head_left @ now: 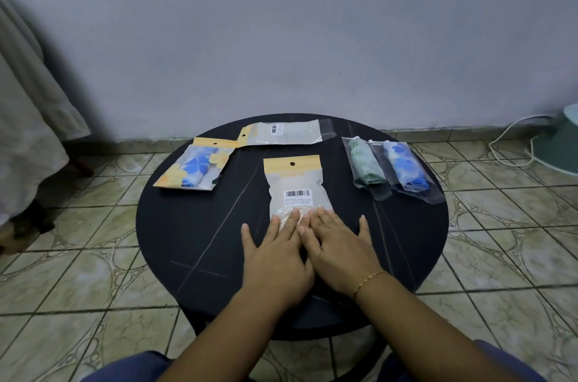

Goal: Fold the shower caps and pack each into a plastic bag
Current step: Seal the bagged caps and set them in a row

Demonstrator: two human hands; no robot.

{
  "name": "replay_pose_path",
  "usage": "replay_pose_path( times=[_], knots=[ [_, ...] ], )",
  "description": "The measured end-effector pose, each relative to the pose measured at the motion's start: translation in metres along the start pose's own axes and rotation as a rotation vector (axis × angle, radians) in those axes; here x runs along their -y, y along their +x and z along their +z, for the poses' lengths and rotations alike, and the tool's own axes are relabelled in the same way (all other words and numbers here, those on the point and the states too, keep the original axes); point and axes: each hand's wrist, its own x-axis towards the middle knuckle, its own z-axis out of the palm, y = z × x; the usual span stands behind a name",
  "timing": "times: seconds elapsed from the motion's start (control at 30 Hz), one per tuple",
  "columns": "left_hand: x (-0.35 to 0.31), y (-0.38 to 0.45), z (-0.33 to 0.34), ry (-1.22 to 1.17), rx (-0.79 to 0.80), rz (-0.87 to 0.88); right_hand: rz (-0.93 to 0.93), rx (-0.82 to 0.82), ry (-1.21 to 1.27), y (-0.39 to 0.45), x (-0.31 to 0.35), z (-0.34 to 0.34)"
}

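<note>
Head view: left hand (275, 252) and right hand (339, 252) lie flat, fingers straight, side by side, pressing the near end of the centre bag (295, 186) on the round black table (187, 241). Packed bags: blue-flowered far left (195, 167), two at right (387, 167).
</note>
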Motion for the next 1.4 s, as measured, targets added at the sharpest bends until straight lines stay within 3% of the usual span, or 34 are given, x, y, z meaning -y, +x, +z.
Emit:
replay_pose_path(
  times=[0.37, 0.53, 0.63, 0.87, 1.1, 1.4],
  knots=[
    [0.006, -0.005, -0.001, -0.068, 0.023, -0.037, 0.028, 0.040, -0.018, -0.007, -0.001, -0.004],
    [0.016, -0.006, -0.001, -0.317, -0.110, -0.029, -0.044, -0.002, 0.216, -0.011, -0.010, -0.014],
    [0.027, -0.004, -0.003, -0.438, -0.150, -0.040, 0.009, -0.026, 0.393, -0.011, -0.020, -0.026],
    [0.051, 0.004, -0.006, -0.397, -0.356, 0.044, 0.010, -0.033, 0.344, 0.002, -0.030, -0.024],
    [0.063, -0.005, -0.040, -0.713, -0.464, 0.159, -0.093, -0.296, 0.540, 0.012, -0.016, -0.023],
    [0.088, 0.002, -0.047, -1.193, -0.642, -0.076, -0.125, -0.598, 0.556, 0.039, 0.027, -0.014]
  ],
)
